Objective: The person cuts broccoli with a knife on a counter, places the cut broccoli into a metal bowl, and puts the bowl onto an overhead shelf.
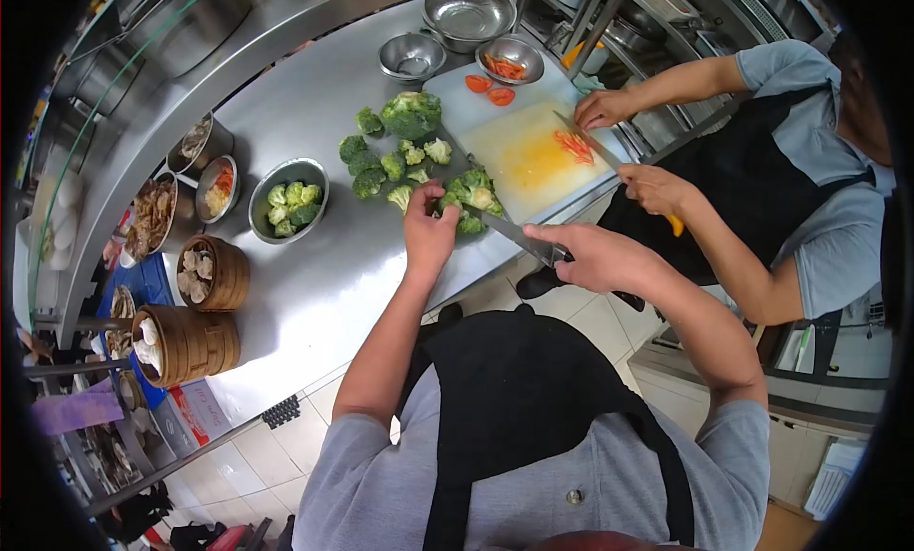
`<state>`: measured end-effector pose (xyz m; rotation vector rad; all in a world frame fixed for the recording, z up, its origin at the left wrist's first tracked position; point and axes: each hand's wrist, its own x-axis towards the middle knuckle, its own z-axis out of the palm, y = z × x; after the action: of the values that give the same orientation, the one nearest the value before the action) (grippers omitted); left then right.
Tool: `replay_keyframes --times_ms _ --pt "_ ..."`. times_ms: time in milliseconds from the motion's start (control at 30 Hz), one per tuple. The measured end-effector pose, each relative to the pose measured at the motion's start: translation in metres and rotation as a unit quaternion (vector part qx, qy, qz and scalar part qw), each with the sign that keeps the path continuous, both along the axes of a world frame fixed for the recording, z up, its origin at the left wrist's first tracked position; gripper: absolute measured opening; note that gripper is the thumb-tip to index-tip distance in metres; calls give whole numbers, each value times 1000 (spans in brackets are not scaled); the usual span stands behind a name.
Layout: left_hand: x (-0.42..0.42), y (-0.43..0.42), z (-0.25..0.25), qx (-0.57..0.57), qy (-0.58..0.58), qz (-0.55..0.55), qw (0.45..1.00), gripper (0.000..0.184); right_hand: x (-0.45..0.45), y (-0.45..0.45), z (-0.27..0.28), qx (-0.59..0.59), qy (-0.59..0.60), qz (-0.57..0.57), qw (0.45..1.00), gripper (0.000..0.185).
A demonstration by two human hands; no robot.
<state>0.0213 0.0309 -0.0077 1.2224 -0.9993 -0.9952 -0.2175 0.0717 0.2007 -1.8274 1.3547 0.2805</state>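
My right hand point(602, 256) grips a knife point(514, 231), its blade pointing left toward the broccoli at the table's near edge. My left hand point(428, 226) has its fingers curled at a piece of broccoli point(450, 205); the fingertips partly cover it. More broccoli point(471, 191) lies just right of that hand, by the blade. Loose florets point(367, 166) and a large broccoli head point(411, 115) are spread beyond my left hand. A metal bowl point(322, 206) to the left contains cut florets point(294, 206).
Beside me on the right, a co-worker's hands point(657, 187) use a knife over carrot-coloured strips point(574, 147) on a cutting board point(533, 199). Tomato pieces point(488, 88) and metal bowls point(411, 56) stand beyond. Bamboo steamers point(195, 346) stand at left, under a metal shelf point(257, 51).
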Motion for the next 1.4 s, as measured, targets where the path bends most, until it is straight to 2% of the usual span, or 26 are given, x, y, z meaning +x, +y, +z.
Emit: replay_keyframes --times_ms 33,100,167,233,367,467,533,567,667,767,800,833,867,900,967,1033,1100,1167,1200,1267,1400 --pt "2 5 3 2 -3 5 1000 28 -3 6 -6 -41 -29 14 999 72" --pt "11 12 13 -14 -175 6 985 29 -2 16 -3 -57 -44 28 997 72" --pt "14 22 17 15 -177 4 984 30 -3 23 -3 -84 -45 36 995 71" --pt "10 29 16 -83 -291 12 953 28 -13 26 -14 -93 -84 50 991 71" --pt "4 29 15 -202 -405 7 892 27 -23 33 -30 -90 -93 44 991 70" --pt "3 31 23 -162 -396 2 904 26 -25 35 -36 -101 -116 26 988 71" --pt "7 27 27 -59 -300 39 951 23 -21 33 -33 -81 -107 8 991 71" --pt "11 27 27 -57 -302 38 951 23 -20 34 -34 -78 -109 3 991 71" --pt "33 19 27 -44 -177 93 979 22 -22 35 -40 -97 -135 -2 986 70" --pt "105 2 46 -88 -267 164 946 22 -20 37 -44 -83 -134 -8 988 70" --pt "131 -1 55 -117 -366 207 900 20 -17 38 -42 -68 -120 -10 990 70" --pt "148 -2 76 -76 -394 208 892 19 -18 41 -45 -63 -112 -27 991 70" --pt "180 -16 64 -85 -468 216 853 20 -20 41 -52 -96 -133 -21 986 71" --pt "194 -21 73 -50 -560 197 803 21 -20 43 -57 -129 -155 -15 979 72" --pt "186 -25 81 -95 -615 180 762 23 -18 44 -56 -126 -147 -32 981 72" --pt "143 -21 72 -94 -478 115 866 29 -17 46 -50 -91 -110 -14 990 71" --pt "86 -9 59 17 -318 -35 947 35 -19 49 -50 -99 -116 -18 988 72" --pt "42 7 51 107 -264 -134 949 41 -22 53 -51 -112 -136 -26 984 73" --pt "25 19 46 106 -262 -140 949 41 -24 56 -51 -112 -132 -31 984 73" --pt "3 36 38 -18 -383 -87 919 48 -26 59 -51 -131 -119 -27 984 75" --pt "4 29 22 -35 -386 -72 919 53 -30 66 -43 -155 -91 -3 984 75"
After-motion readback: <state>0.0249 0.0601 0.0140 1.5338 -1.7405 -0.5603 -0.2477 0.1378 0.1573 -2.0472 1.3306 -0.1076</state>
